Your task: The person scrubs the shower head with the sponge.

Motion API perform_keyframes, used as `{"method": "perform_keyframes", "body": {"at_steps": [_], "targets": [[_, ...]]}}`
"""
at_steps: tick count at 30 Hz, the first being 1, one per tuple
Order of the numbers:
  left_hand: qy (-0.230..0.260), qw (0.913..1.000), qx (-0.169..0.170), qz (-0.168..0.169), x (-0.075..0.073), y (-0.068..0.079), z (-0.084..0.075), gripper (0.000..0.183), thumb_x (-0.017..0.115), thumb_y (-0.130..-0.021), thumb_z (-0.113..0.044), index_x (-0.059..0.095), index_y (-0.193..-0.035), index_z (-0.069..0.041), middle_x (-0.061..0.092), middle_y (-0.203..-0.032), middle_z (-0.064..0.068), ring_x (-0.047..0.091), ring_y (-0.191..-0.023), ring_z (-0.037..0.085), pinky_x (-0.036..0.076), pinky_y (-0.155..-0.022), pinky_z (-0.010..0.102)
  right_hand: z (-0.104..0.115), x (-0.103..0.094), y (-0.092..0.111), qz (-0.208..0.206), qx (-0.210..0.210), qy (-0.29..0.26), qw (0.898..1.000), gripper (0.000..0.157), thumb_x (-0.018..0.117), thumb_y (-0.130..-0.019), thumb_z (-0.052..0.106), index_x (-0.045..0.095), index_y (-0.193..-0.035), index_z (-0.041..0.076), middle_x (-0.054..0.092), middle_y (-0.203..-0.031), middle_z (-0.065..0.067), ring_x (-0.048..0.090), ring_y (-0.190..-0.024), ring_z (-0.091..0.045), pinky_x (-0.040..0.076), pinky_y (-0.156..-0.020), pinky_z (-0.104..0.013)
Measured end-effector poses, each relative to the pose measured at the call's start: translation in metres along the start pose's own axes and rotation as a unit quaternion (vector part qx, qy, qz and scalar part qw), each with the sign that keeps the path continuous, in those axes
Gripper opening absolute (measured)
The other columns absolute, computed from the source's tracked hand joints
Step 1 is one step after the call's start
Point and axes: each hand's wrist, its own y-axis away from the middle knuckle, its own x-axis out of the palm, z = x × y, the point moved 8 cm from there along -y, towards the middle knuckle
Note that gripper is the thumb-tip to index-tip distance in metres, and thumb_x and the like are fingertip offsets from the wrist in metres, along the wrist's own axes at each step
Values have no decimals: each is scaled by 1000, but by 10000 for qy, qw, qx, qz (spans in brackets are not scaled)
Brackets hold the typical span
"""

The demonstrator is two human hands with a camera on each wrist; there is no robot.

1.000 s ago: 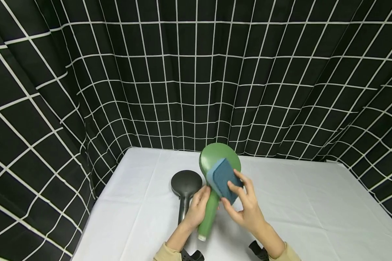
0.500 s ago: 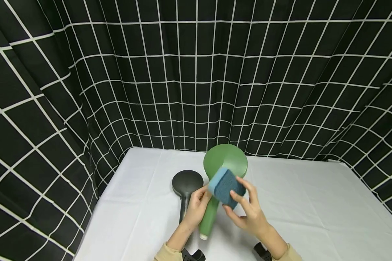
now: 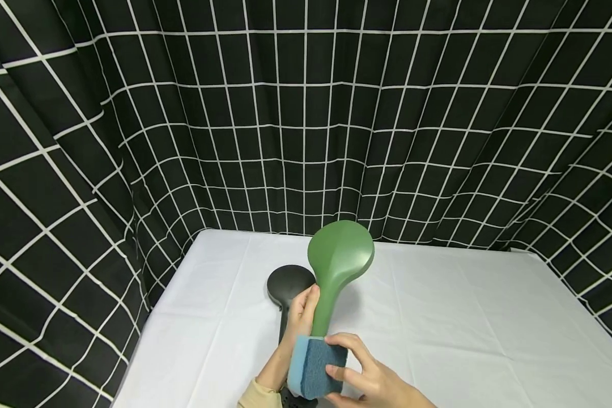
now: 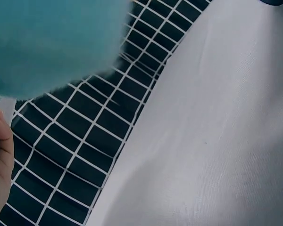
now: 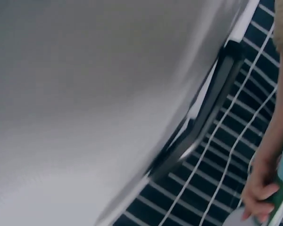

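Observation:
My left hand holds the handle of a green shower head, its round head pointing up and away. In my right hand is a blue sponge, pinched between thumb and fingers and laid over the lower handle. The sponge hides the handle's end. It has a lighter side and a darker, rougher side. Close to the left wrist camera, the sponge fills the upper left corner. Fingers of my left hand show around the green handle in the right wrist view.
A black shower head lies on the white-covered table, left of the green one; my left hand and forearm cover part of its handle. Black curtains with a white grid surround the table at the back and sides.
My right hand has moved the sponge down from near the green head to the lower end of the handle. The green shower head has shifted slightly; the left hand still holds it.

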Motion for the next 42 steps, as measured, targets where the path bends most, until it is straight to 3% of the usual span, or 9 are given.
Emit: {"method": "perform_keyframes", "body": {"at_steps": [3,6,14,18,22,26,30,35,42], "targets": [[131,9999,-22,46,-3,0,7,37,24,-103,-10,38,-77,12,43,-60,-6,43,-51,2,38,-50,16,-7,-2,0,-163,-28,222,9996,25,71,-81,18,59,-92,-2,41,-116,-35,45,-110,-38,45,-89,-31],[264,9996,41,116,-4,0,20,35,24,-104,-12,45,-79,2,47,-64,-7,46,-55,2,41,-52,17,-24,-18,-3,-952,120,677,9931,26,68,-84,17,57,-88,-6,42,-112,-39,45,-110,-41,41,-95,-31],[487,9986,-62,173,2,0,35,42,31,-103,-21,38,-81,14,42,-62,-7,42,-51,2,39,-48,17,-51,-63,-6,-2333,1405,2045,9402,38,63,-88,26,54,-81,-10,39,-105,-43,42,-103,-43,37,-94,-26],[500,9984,90,229,3,1,31,35,27,-103,-13,49,-86,8,51,-69,-8,49,-59,2,43,-54,17,-37,-51,-16,-1844,1162,1174,9689,35,67,-85,22,56,-85,-10,41,-106,-42,44,-106,-39,39,-94,-26],[562,9977,179,331,7,2,17,33,26,-103,-9,50,-85,5,53,-70,-8,51,-62,2,44,-56,16,-10,-22,-16,-652,328,204,9971,27,71,-81,17,59,-90,-6,42,-111,-38,46,-109,-38,43,-92,-29],[373,9986,186,333,11,3,5,35,28,-102,-9,43,-88,19,49,-66,-5,47,-55,1,41,-52,14,3,-7,-8,19,-89,175,9998,25,72,-80,19,61,-92,0,44,-114,-34,47,-105,-37,46,-83,-31],[442,9983,138,367,11,3,14,35,28,-102,-8,45,-96,22,53,-74,-6,51,-64,2,44,-57,16,-15,-16,2,-512,218,629,9965,27,68,-83,21,60,-91,-3,44,-111,-36,48,-106,-38,44,-90,-29],[414,9983,-323,255,10,3,49,35,35,-102,-15,52,-112,15,58,-83,-5,54,-69,3,46,-61,18,-55,-43,31,-1291,1741,1390,9663,37,64,-86,30,59,-92,-6,42,-117,-37,44,-109,-38,36,-96,-23],[-113,9928,-1126,-404,4,4,89,33,49,-97,-18,57,-98,15,56,-75,-1,52,-64,5,46,-60,18,-88,-66,79,-596,4349,2307,8684,50,76,-74,20,50,-108,-5,43,-114,-26,49,-100,-37,48,-77,-42]]}}
